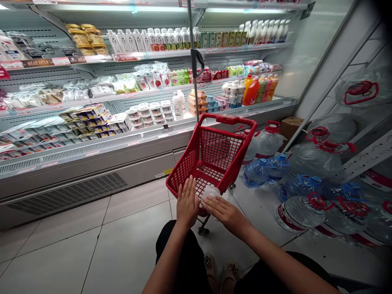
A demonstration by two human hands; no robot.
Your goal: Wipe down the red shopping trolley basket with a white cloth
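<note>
A red plastic shopping cart (214, 163) with a mesh basket stands in front of me. My left hand (187, 203) is at its near edge, fingers stretched out and pointing forward, with nothing visible in it. My right hand (225, 212) is beside it, fingers extended and pressed together over a crumpled white tissue (210, 191). The tissue sticks out past the fingers against the cart's near rim; the palm and most of the thumb are hidden. No goods show inside the basket.
An open refrigerated display case (143, 163) runs along the left and back, its shelves holding cartons, bottles and tubs. A dark vertical door edge with a handle (197, 63) rises behind the cart. Large water bottles (301, 212) crowd the tiled floor (122, 241) on the right.
</note>
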